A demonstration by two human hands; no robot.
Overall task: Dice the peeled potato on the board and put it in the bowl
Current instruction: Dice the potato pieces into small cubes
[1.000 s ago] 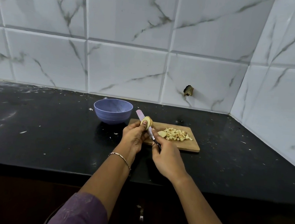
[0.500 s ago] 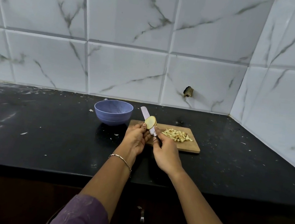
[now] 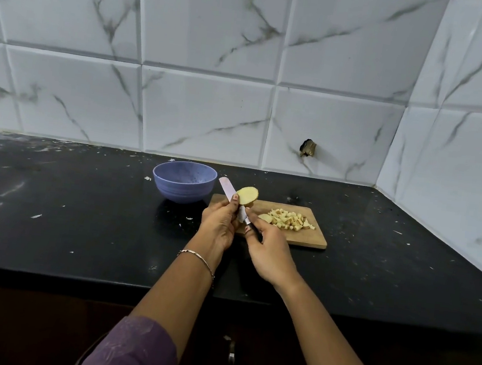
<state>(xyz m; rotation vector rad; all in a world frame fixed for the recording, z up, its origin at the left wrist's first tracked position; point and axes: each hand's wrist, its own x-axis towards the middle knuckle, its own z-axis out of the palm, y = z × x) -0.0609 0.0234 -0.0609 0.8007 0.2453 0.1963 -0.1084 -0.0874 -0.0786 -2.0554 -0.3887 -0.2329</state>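
My left hand [image 3: 219,224] holds a pale yellow potato piece [image 3: 247,195] up above the left end of the wooden cutting board [image 3: 311,240]. My right hand [image 3: 268,251] grips the dark handle of a knife [image 3: 229,193], whose pinkish blade points up and left, lying against the potato piece beside my left thumb. A pile of diced potato [image 3: 288,219] lies on the middle of the board, with a larger slice at its left edge. The blue bowl [image 3: 183,180] stands just left of the board and looks empty.
The black countertop [image 3: 64,222] carries scattered white flecks and bits. White marble tiles form the back wall and the right wall, which meet at a corner at the far right. A dark fitting [image 3: 307,148] sticks out of the back wall above the board.
Both hands have lifted the potato piece and knife slightly, and the cut face of the potato has turned more toward me. The diced pile and bowl have stayed put.
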